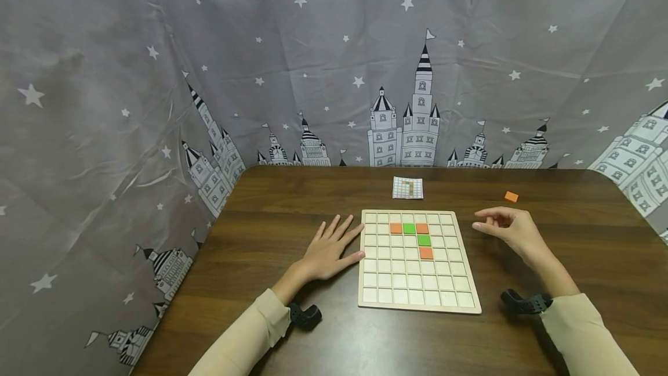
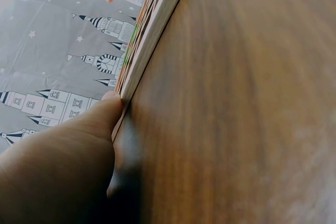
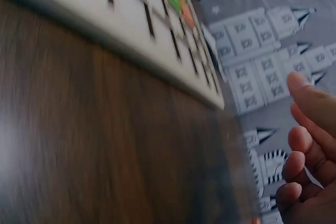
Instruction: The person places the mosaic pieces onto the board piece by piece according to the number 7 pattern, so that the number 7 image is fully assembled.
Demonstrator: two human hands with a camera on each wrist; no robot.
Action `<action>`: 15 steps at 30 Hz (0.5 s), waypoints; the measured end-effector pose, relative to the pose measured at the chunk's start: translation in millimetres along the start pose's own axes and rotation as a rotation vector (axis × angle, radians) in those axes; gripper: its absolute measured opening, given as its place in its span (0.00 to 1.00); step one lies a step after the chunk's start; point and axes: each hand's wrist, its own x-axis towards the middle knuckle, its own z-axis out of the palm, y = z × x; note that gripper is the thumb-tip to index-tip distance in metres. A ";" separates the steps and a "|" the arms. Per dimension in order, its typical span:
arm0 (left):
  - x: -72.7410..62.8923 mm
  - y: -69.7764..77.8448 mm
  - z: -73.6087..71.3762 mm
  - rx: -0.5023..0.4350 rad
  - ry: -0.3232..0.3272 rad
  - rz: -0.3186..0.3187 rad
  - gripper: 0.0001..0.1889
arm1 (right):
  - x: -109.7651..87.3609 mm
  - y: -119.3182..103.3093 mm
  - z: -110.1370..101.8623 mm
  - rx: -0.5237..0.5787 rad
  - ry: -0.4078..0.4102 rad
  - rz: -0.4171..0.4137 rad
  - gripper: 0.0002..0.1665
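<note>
- L hand (image 1: 326, 255): fingers spread, touching wooden grid board (image 1: 402, 282) at L edge.
- R hand (image 1: 515, 232): empty, thumb/index apart; loose orange tile (image 1: 511, 196) nr, R of board.
- Risk: L hand push could skew board, poss. unseat inlaid tiles (image 1: 424, 241).

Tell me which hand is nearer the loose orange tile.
Right: the right hand is just short of the orange tile; the left hand is across the board from it.
</note>
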 end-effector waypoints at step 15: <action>-1.0 3.4 -4.3 0.017 -0.009 -0.003 0.36 | -7.5 37.9 -34.7 0.014 0.200 0.092 0.27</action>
